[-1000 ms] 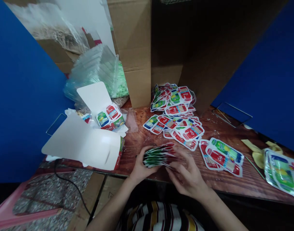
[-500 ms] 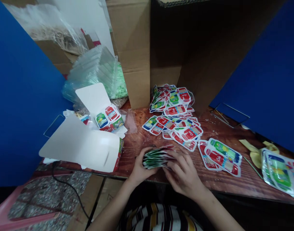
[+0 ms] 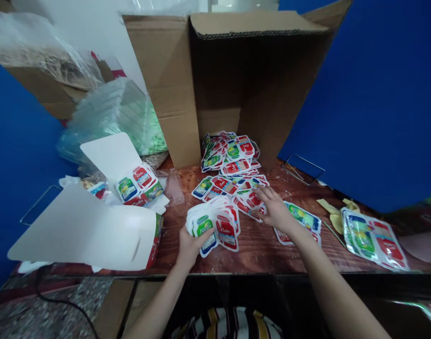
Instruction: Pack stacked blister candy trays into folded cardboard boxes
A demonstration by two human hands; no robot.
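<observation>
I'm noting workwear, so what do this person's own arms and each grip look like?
The left grip and right grip are ungloved human hands, with no rings discernible. The left forearm and right forearm are bare, no sleeves in view. White, black and mustard-yellow striped cloth shows between them.

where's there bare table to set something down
On the table, bare wood shows between the fanned packets in the left hand and the flat packets by the right forearm; a narrower strip borders the open white box. Crowded: the packet pile under the right hand.
</observation>
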